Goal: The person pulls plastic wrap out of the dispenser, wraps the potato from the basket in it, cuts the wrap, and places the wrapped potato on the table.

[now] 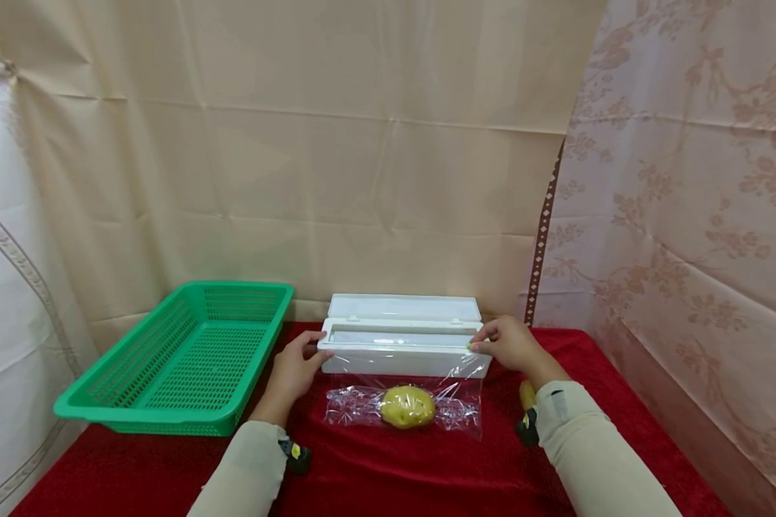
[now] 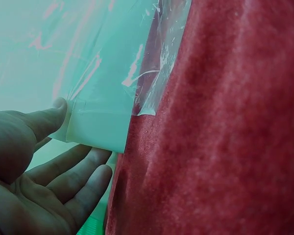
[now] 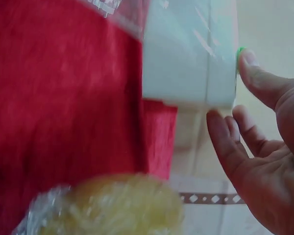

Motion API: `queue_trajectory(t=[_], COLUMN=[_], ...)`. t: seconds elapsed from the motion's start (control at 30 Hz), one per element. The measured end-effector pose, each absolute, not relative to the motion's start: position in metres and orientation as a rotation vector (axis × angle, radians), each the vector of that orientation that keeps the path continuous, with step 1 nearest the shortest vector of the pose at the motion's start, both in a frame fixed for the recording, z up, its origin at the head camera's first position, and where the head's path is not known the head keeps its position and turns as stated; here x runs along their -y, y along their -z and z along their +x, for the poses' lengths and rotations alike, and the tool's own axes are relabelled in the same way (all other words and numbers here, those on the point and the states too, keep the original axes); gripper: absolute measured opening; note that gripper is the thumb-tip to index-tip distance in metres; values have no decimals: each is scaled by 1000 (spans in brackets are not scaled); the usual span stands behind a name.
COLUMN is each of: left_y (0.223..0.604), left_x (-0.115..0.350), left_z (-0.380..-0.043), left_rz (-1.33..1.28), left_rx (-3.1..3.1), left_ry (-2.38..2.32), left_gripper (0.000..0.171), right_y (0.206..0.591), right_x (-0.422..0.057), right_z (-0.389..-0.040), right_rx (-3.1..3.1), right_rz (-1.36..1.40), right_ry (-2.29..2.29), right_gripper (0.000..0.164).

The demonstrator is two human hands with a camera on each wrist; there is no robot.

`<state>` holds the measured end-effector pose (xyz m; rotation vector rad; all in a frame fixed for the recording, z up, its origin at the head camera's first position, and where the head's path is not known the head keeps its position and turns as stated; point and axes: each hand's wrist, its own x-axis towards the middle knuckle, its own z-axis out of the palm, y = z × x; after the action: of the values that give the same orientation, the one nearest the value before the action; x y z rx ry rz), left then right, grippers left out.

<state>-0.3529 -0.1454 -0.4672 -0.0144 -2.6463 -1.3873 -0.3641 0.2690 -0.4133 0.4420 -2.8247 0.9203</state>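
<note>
A white cling film dispenser (image 1: 404, 362) stands on the red cloth, lid (image 1: 404, 307) raised, a white roll inside. Clear film (image 1: 462, 415) runs from it over its front and down toward me. A potato (image 1: 406, 406) lies there in film that bunches up on both sides. My left hand (image 1: 294, 370) grips the dispenser's left end, thumb on its top edge and fingers against the end. At the right end, my right hand (image 1: 516, 350) pinches a small green slider (image 3: 240, 53) on the top edge, the other fingers bent beside the box's end.
A green perforated basket (image 1: 162, 415) stands to the left. Next to my right wrist lies a yellow, film-wrapped object (image 3: 112, 205), partly hidden by that wrist in the head view. Beige curtains (image 1: 362, 179) hang right behind the dispenser; a patterned cloth (image 1: 698, 251) hangs at the right.
</note>
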Motion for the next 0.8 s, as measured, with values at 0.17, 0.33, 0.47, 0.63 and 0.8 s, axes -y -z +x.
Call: queue_trajectory(t=[0.17,0.33,0.47,0.63,0.8], left_y=[467,467,468,468,467], left_x=[146,145,145,145,146], left_z=[-352,-353,-352,-352,-351], left_rz=[-12,-26,-33,-31,-28], left_rx=[2647,2640,2639,2635,2635], left_ry=[1385,1395,1399,1400,1403], left_gripper=[42,43,43,43,43], right_y=[414,412,412,414,417], right_x=[-277,-282,-284,-287,-293], right_z=[-362,-359,-359,-362,-364], right_rx=[2832,2835,2820,2761,2755], right_rz=[443,469,484,567,574], right_ry=[-1002,-991,-966,-923,-884], right_gripper=[6,6,5,6,7])
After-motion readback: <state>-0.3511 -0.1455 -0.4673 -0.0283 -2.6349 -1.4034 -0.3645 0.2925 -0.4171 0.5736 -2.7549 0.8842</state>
